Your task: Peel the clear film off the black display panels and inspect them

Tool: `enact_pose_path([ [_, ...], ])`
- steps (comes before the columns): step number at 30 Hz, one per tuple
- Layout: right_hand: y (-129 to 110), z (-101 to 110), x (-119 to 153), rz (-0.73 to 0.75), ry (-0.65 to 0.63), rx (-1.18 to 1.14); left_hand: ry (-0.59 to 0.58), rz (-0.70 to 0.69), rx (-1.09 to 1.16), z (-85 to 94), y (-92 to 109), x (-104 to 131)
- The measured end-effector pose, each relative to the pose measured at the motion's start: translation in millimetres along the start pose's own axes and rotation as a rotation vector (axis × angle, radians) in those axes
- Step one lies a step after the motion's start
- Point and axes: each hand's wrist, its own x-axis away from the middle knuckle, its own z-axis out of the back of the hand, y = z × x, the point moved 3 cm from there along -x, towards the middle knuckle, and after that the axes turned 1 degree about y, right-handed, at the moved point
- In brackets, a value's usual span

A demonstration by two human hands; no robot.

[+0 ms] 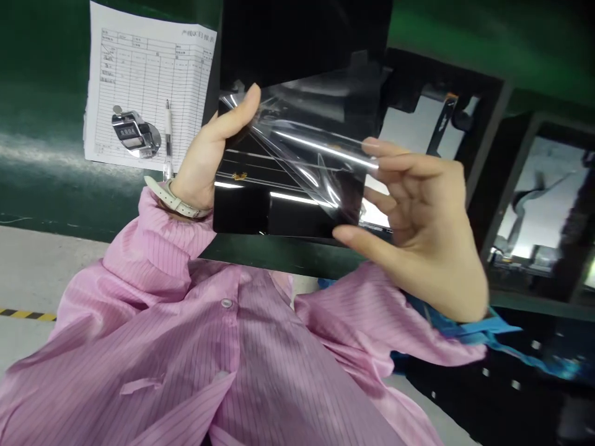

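The work surface (51, 130) is dark green, with its near edge running along the front of the person's pink striped coat (186, 371). Beyond this edge, at near left, is a pale floor (28, 260) with a strip of yellow-and-black tape (28, 314).

The black glossy panel (242, 210) is at the centre, between both hands, above the near part of the surface. A clear film (307, 136) lies creased and partly lifted across its face, with a diagonal fold. The left hand (204, 148) is clamped on the panel's left edge, thumb over the face. The right hand (423, 229) is at the right edge, thumb and fingers spread, fingertips at the film and thumb at the near right corner; whether it grips the film, the panel or both cannot be told.

To the left lies a stack of printed forms (153, 68), bearing a metal tally counter (134, 133) and a pen (168, 130). Green surface extends left of the stack and between it and the near edge. To the right, black frames (493, 124) with bright interiors stand close to the right hand, limiting sideways room there.
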Motion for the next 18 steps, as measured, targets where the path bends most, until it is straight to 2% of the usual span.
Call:
enact_pose_path([
  [1, 1.5, -0.9, 1.7, -0.007, 0.062, -0.001, -0.059, -0.001, -0.003, 0.6, -0.2, 0.1],
  [4, -2.2, 1.0, -6.2, 0.025, 0.297, 0.111, -0.088, 0.005, -0.072, 6.7, -1.8, -0.6],
  [7, -10.2, 8.3, -24.4, 0.09, 0.431, 0.252, 0.023, -0.099, -0.219, 13.1, 0.1, -2.6],
  [9, -13.9, 14.7, -37.0, 0.111, 0.455, 0.297, 0.128, -0.222, -0.29, 13.9, 3.7, -2.4],
  [11, -16.1, 20.8, -48.2, 0.129, 0.456, 0.305, 0.177, -0.299, -0.318, 9.8, 6.0, -0.8],
  [15, -19.5, 28.0, -63.7, 0.155, 0.454, 0.254, 0.184, -0.334, -0.336, -5.0, 7.3, 3.7],
  [18, -26.3, 26.9, -62.8, 0.092, 0.48, 0.174, 0.317, -0.334, -0.422, -12.7, 10.6, 6.3],
])
